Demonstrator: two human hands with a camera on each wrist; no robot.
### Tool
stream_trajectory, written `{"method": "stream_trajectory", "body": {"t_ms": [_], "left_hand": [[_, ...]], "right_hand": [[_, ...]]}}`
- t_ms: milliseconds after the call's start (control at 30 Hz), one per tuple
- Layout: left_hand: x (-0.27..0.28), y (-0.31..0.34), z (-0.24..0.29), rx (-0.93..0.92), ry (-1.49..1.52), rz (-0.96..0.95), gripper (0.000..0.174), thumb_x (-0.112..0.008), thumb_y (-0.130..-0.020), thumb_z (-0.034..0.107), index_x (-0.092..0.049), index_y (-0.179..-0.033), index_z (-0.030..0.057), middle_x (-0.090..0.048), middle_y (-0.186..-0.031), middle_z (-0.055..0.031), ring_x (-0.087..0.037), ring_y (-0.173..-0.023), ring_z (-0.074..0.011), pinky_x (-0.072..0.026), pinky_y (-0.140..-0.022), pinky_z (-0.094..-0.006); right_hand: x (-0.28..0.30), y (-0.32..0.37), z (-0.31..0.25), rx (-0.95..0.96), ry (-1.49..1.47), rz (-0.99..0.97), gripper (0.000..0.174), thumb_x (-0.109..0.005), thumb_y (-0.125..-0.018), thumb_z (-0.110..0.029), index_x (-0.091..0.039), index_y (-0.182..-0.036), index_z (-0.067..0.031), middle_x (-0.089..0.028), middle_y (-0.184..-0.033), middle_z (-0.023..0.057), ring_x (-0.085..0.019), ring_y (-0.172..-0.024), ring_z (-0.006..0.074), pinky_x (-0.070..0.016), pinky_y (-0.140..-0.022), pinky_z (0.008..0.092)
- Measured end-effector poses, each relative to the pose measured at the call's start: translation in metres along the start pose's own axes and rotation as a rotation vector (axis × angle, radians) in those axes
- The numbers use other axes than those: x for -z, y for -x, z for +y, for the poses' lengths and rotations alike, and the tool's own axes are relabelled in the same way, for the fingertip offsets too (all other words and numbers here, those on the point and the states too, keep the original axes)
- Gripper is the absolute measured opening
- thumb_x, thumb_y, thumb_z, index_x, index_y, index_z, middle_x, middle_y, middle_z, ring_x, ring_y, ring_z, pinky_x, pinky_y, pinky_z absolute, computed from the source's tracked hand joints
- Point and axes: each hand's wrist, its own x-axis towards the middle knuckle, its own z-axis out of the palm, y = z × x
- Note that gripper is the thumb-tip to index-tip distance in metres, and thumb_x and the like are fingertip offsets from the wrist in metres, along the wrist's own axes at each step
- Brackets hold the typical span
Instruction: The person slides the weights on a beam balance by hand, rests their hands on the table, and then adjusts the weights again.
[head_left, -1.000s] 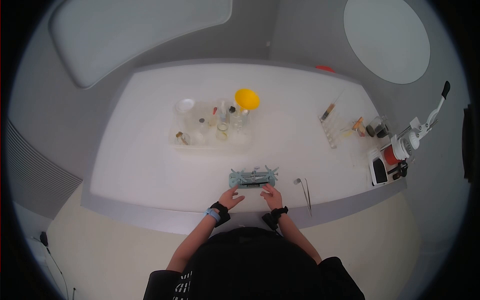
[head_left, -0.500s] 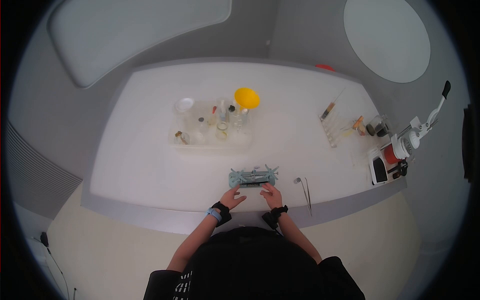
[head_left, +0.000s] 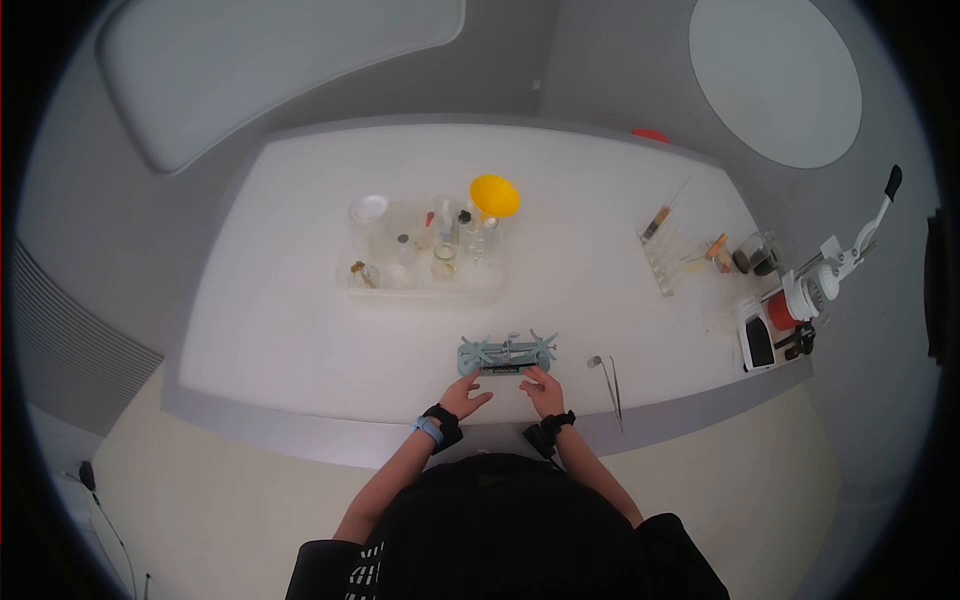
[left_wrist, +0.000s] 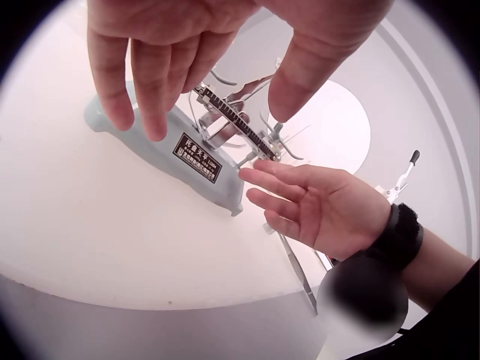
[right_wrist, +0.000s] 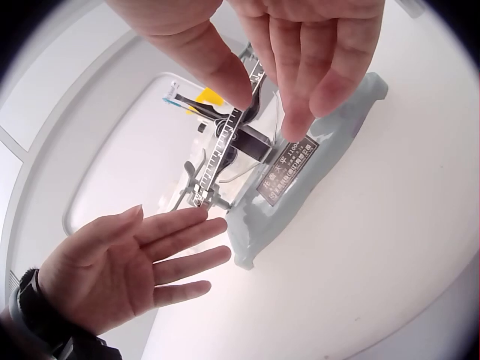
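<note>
White desk (head_left: 300, 335) carried a grey-blue metal beam balance (head_left: 505, 357) near its front edge, with bare surface on either side. Both grips, left hand (head_left: 463, 397) and right hand (head_left: 545, 390), flanked its base, fingers straight, holding nothing.

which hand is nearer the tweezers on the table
Right. The right hand lies beside the tweezers; the left hand is farther away, on the right hand's other side.

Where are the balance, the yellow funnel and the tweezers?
balance (head_left: 475, 363), head view, on its grey-blue base.
yellow funnel (head_left: 495, 196), head view, on its wide mouth.
tweezers (head_left: 613, 390), head view, midway along the legs.
</note>
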Motion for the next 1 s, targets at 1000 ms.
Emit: {"method": "stream_trajectory", "body": {"t_ms": [1000], "left_hand": [[0.002,0.001,0.002,-0.014,-0.005,0.013,0.066,-0.058,-0.066,0.03,-0.03,-0.114,-0.003,-0.044,-0.105,-0.0215,-0.049,-0.092,-0.0264,-0.0395,-0.076,-0.031]], "right_hand": [[-0.001,0.0,0.008,0.013,-0.002,0.019,0.044,-0.056,-0.068,-0.006,-0.039,-0.107,0.0049,-0.053,-0.096,0.0114,-0.054,-0.071,0.0129,-0.0413,-0.058,0.021]]}}
